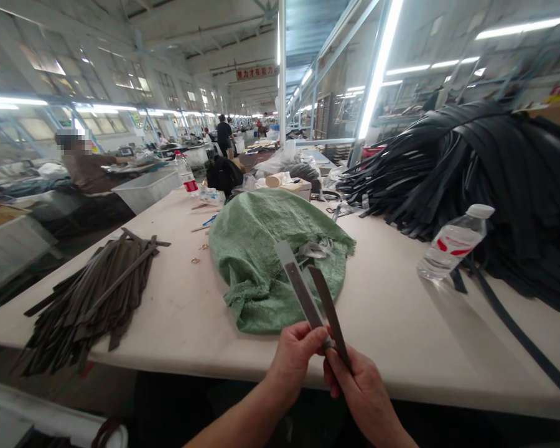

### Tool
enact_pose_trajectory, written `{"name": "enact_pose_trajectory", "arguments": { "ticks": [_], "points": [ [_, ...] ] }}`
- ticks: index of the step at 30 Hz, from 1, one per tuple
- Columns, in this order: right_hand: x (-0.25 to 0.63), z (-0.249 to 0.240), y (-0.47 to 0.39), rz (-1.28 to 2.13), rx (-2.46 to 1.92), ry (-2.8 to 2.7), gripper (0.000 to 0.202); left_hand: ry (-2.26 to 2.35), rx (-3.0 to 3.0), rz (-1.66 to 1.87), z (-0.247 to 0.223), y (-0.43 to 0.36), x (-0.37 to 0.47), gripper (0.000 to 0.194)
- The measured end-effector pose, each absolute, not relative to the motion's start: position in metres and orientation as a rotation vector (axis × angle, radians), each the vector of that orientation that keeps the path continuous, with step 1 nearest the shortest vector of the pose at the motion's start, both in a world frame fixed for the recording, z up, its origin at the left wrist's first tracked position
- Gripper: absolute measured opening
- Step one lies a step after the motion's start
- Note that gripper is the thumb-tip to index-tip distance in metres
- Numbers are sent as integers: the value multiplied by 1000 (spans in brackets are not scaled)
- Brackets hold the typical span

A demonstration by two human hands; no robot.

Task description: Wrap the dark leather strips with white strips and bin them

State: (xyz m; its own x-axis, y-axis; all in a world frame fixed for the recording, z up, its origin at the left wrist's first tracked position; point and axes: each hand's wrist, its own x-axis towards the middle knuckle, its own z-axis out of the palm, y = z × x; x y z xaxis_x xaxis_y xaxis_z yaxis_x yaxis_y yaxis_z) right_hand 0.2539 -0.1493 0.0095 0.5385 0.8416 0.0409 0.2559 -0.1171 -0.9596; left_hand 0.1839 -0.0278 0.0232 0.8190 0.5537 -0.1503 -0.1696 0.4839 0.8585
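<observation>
Close together over the table's front edge, both my hands are closed on flat strips. Between the thumb and fingers of my left hand [295,353] is a grey strip [302,291] with a paler far end, pointing up and away. My right hand [363,381] grips a narrow dark brown strip [327,302], its far end slightly curved. The two strips lie side by side, and their near ends are hidden in my fingers. Just beyond them rests a green woven sack [256,249] with crumpled whitish plastic [316,249] at its opening.
A pile of dark strips [102,280] overhangs the table's [177,311] left front edge. To the right, a water bottle [452,242] stands beside a large heap of black straps [504,162]. Another bottle [185,171] and a black bag [224,175] are farther back. People work beyond.
</observation>
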Motion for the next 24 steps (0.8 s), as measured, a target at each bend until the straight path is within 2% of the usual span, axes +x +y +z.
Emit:
{"name": "enact_pose_trajectory", "arguments": {
  "ticks": [5,11,18,24],
  "points": [
    [251,6,-150,724,-1654,-978,44,482,817,738,38,-5,185,40],
    [252,7,-144,657,-1647,-973,42,506,853,546,24,-23,181,38],
    [246,0,-143,747,-1646,-1026,41,477,716,773,56,13,179,40],
    [238,-1,-127,735,-1637,-990,42,568,694,673,28,-13,172,40]
  ]
}}
